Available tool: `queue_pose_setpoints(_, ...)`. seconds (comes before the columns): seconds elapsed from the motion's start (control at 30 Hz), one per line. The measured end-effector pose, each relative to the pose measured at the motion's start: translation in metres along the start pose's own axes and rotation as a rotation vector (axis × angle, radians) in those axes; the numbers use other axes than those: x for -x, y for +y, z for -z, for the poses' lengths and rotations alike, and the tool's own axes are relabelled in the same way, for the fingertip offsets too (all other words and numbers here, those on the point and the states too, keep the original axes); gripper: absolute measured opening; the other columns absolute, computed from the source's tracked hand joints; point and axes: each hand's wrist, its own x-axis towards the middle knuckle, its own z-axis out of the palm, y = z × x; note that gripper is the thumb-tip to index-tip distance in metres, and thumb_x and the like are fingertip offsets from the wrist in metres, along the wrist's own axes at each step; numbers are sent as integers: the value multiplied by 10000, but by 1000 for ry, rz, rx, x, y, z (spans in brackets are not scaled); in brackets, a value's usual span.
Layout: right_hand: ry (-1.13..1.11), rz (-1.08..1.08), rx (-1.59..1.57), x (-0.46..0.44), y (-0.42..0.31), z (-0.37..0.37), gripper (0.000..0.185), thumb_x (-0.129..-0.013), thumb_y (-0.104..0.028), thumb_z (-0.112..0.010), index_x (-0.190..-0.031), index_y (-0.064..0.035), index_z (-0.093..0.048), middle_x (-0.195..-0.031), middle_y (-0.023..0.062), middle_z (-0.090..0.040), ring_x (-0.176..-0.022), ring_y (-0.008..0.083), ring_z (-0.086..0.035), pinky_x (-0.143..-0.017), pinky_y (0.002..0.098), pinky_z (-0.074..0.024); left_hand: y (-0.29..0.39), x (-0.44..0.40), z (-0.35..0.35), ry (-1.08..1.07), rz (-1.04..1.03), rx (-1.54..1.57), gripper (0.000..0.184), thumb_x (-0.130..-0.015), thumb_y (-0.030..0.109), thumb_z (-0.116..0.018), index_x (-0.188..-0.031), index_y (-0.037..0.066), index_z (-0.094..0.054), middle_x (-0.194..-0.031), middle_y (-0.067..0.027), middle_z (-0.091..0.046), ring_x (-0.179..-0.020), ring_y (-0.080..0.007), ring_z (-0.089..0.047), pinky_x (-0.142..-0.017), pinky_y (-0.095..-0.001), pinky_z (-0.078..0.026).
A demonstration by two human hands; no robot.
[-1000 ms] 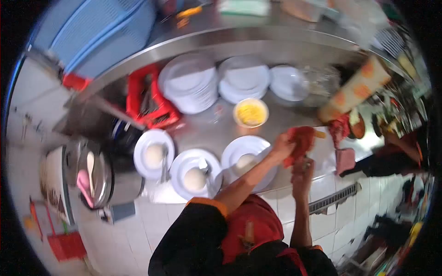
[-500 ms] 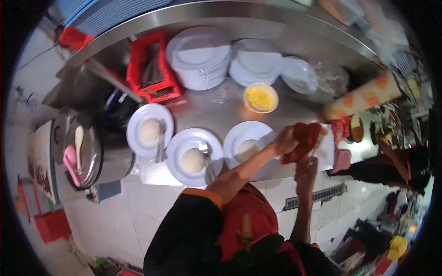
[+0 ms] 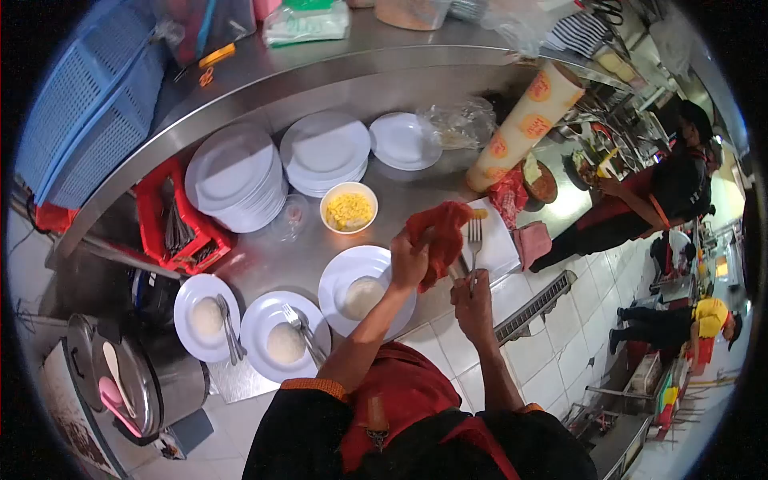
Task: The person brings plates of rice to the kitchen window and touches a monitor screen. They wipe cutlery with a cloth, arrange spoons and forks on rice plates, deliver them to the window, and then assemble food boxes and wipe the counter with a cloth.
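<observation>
My left hand (image 3: 410, 262) is closed around a bunched red cloth (image 3: 445, 240), in front of the nearest rice plate. My right hand (image 3: 472, 306) grips a metal fork (image 3: 475, 234) with its tines pointing up. Another shiny piece of cutlery (image 3: 458, 269) shows between the cloth and my right hand; its end is covered. Left of my hands stand three white plates, each bearing a pale mound of rice: one right plate (image 3: 334, 276), one middle plate (image 3: 260, 316) and one left plate (image 3: 189, 328). Cutlery lies on the middle and left plates.
Stacked white plates (image 3: 232, 164) and a bowl of yellow shreds (image 3: 350, 210) stand behind. A red cutlery basket (image 3: 152, 216) and large pot (image 3: 160, 376) are at left. A paper roll (image 3: 524, 128) leans right, near a co-worker (image 3: 664, 192). Another person (image 3: 680, 328) stands farther off.
The view has swung to the right, bringing the co-workers and shelf items into sight. The fork now stands plainly visible in my right hand, beside the red cloth in my left.
</observation>
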Motion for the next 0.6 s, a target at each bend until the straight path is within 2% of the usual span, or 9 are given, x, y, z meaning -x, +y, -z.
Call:
queue_pose_setpoints(0.1, 67, 51, 240, 5, 0, 11, 117, -920, -96, -423, -899, -39, -323, -612, 74, -456, -511, 147, -460, -454, 290, -378, -14, -9, 3, 190, 29, 249, 173, -886, 130, -559, -995, 5, -608, -868, -44, -651, -752, -124, -578, -701, -269, -457)
queue_pose_setpoints(0.23, 85, 93, 285, 3, 27, 23, 116, -917, -102, -420, -932, -28, -332, -594, 94, -483, -527, 195, -510, -490, 338, -416, 4, -24, 10, 58, 206, 382, 194, -895, 173, -565, -979, 3, -609, -840, -32, -646, -730, -115, -569, -682, -266, -454)
queue_pose_setpoints(0.3, 84, -34, 277, 2, 21, 25, 123, -916, -107, -424, -936, -27, -333, -587, 101, -487, -538, 213, -529, -491, 353, -422, 26, -26, 8, 43, 22, 131, 210, -881, 202, -591, -950, 4, -605, -858, -30, -628, -749, -96, -558, -694, -253, -451)
queue_pose_setpoints(0.4, 85, -73, 299, 2, 21, 30, 143, -919, -125, -430, -936, -26, -328, -571, 108, -489, -546, 238, -543, -489, 367, -420, 15, -56, 22, 107, 79, 90, 244, -882, 228, -590, -960, -2, -607, -845, -36, -636, -733, -95, -566, -680, -260, -458)
queue_pose_setpoints(0.43, 72, -42, 317, 2, 26, 33, 148, -889, -68, -441, -959, -11, -323, -619, 147, -478, -583, 296, -552, -502, 396, -426, 17, -62, 24, 124, 95, 81, 252, -884, 230, -588, -971, -5, -608, -831, -38, -639, -725, -97, -570, -673, -264, -460)
queue_pose_setpoints(0.47, 59, -12, 336, 0, 31, 35, 182, -859, -10, -452, -982, 5, -318, -667, 185, -466, -621, 354, -560, -514, 425, -433, 22, -58, 20, 36, 274, 145, 288, -874, 268, -596, -940, -11, -623, -794, -42, -642, -708, -106, -571, -658, -283, -462)
queue_pose_setpoints(0.53, 58, 101, 491, -15, 36, 27, 210, -834, 9, -457, -1002, 15, -331, -668, 202, -463, -649, 396, -548, -550, 452, -435, 54, -38, 2, -97, 192, -60, 346, -851, 323, -614, -872, -22, -632, -762, -66, -642, -700, -139, -578, -652, -306, -463)
queue_pose_setpoints(0.57, 52, 207, 651, -22, 36, 23, 243, -809, 28, -461, -1022, 26, -343, -669, 219, -461, -678, 437, -536, -585, 478, -437, 12, -27, -21, -133, 154, 162, 331, -842, 316, -617, -869, -14, -618, -725, -110, -648, -665, -160, -594, -598, -327, -456)
queue_pose_setpoints(0.6, 56, 206, 648, -26, 32, 17, 243, -809, 28, -461, -1022, 26, -343, -669, 219, -461, -678, 437, -536, -585, 478, -437, 30, -16, -32, -159, 174, 43, 348, -849, 319, -604, -810, -26, -600, -701, -132, -634, -657, -190, -604, -588, -355, -453)
